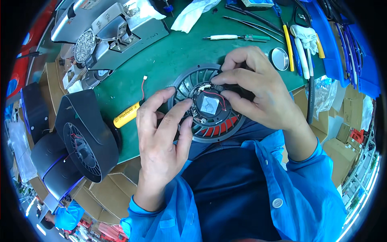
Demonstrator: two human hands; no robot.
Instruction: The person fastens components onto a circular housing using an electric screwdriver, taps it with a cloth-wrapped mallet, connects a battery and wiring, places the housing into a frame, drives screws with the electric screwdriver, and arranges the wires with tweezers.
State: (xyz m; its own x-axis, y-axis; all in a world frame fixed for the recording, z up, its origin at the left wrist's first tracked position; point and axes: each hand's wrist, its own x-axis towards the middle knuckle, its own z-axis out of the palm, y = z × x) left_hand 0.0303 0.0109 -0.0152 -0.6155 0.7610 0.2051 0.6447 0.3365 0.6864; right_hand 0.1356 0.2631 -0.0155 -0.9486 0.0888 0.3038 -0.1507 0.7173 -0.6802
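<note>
Head cam, only view I had: both hands were on a round black fan assembly (pixel 209 105) that sat at the near edge of the green counter (pixel 169 60), right in front of the person's blue jacket (pixel 258 189). Left hand (pixel 161 133) was closed around the fan's left rim, thumb and fingers pinching the edge, w/ the index finger stretched up along the blades. Right hand (pixel 258 88) was curled over the top right of the fan, fingertips pinched on something small and dark near the hub, couldn't tell exactly what. In the middle of the fan there was a little circuit board w/ a square silvery chip (pixel 210 105) and thin red wires (pixel 213 94) running across it; some blades at the lower right looked red. Just left of the left hand lay a yellow cylindrical battery (pixel 126 115) w/ a red lead and white plug, touching the counter. Farther left, hanging off the counter edge, a black blower housing (pixel 82 137) stacked w/ others. Back left was a grey metal machine (pixel 109 32), back centre a white rag (pixel 189 14), then a screwdriver (pixel 238 37) w/ a green handle, a small round metal tin (pixel 279 59), and blue trays (pixel 334 44) on the right.
</note>
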